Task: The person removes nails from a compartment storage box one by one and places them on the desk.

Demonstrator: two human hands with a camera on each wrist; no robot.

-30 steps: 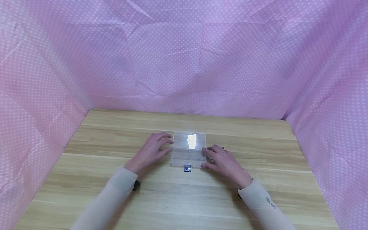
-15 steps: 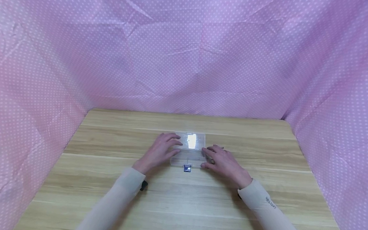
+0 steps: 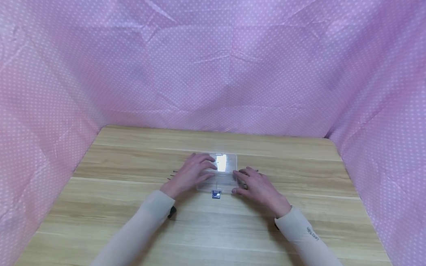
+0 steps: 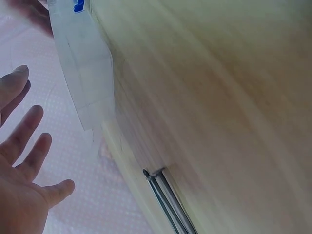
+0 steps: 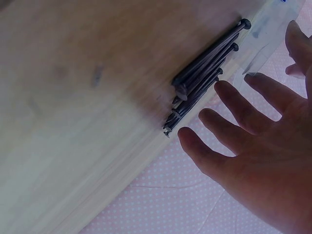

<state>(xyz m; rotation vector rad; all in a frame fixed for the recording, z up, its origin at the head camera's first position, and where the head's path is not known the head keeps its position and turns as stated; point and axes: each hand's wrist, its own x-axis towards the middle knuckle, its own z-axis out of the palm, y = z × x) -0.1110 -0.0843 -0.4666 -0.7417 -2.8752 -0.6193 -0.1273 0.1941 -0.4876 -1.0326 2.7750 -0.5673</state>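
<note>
A clear plastic box [image 3: 225, 183] with a blue latch [image 3: 216, 194] sits mid-table, its lid [image 3: 229, 163] laid back at the far side. My left hand [image 3: 192, 173] hovers over the box's left part, fingers loosely bent and spread; they hold nothing in the left wrist view. At the box's right edge, my right hand [image 3: 259, 188] has its index finger and thumb tips against the side, the other fingers relaxed. Several dark nails [image 5: 207, 73] lie in a bunch by my right fingers. More nails [image 4: 168, 202] lie to the left of the box, partly under my left hand.
The light wooden table [image 3: 206, 238] carries the box and both bunches of nails. Pink dotted cloth [image 3: 217, 68] hangs behind the table and along both sides.
My left hand has moved right, from beside the box to over its left part. Nails left of the box now show behind it. My right hand stays at the right edge.
</note>
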